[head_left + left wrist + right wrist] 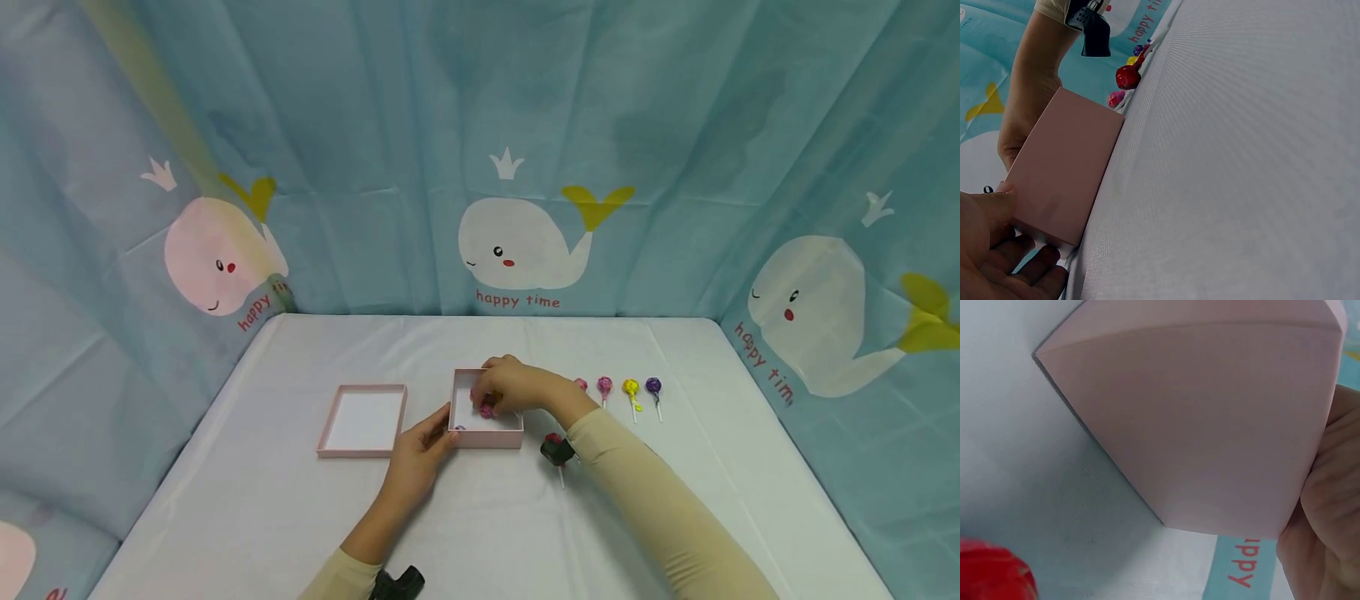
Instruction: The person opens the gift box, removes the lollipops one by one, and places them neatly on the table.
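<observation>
A pink box (487, 439) with a white inside stands on the table, its top uncovered. My left hand (417, 454) grips its near left corner, the thumb up at the rim and the fingers along the side. My right hand (513, 385) reaches over the far right wall into the box, fingers curled down around a pink lollipop (487, 412), partly hidden by them. Other candy heads show in the box beside the fingers. In the right wrist view, the box wall (1197, 425) hides the right fingertips.
Left of the box lies its pink-edged lid (366, 421), white side up. To the right stand in a row pink lollipops (604, 385), a yellow lollipop (632, 387) and a purple lollipop (654, 386). A red lollipop (1127, 77) lies nearer, under the right forearm.
</observation>
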Available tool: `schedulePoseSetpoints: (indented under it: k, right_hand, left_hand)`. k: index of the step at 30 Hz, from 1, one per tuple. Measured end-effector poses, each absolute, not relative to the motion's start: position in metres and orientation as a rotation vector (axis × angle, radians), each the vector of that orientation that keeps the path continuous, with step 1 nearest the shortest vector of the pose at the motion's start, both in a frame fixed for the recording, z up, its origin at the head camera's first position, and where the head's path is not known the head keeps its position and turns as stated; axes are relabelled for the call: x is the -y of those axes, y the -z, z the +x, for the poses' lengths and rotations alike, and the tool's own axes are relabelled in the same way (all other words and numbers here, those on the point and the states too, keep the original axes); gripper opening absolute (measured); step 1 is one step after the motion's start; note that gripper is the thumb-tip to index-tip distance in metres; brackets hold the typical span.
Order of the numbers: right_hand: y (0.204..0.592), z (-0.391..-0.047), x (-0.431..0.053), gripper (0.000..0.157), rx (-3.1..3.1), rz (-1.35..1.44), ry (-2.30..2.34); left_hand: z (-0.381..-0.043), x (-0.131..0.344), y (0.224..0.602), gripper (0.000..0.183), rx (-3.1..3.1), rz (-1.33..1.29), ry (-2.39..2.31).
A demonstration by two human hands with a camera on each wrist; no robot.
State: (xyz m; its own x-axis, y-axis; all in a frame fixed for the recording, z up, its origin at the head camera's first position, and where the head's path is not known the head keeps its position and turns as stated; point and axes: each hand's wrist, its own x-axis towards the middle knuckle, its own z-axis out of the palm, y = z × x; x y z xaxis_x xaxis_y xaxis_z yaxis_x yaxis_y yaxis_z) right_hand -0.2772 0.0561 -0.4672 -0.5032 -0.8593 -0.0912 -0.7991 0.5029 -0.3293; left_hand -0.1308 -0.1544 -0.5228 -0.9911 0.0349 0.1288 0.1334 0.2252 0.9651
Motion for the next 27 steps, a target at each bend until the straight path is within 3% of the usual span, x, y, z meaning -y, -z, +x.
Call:
schedulePoseSetpoints:
  k: [16,27]
  right_hand:
    - [0.462,-0.278,-0.056,0.017,-2.559,-1.398,0.549]
    - [0.441,-0.275,-0.054,0.024,-2.59,-1.391,0.848]
  left_hand:
    - [-0.131,0.155,0.522,0.054,2.369,-0.146,1.952]
    - [-0.132,0.155,0.522,0.054,2.369,-0.167,1.956]
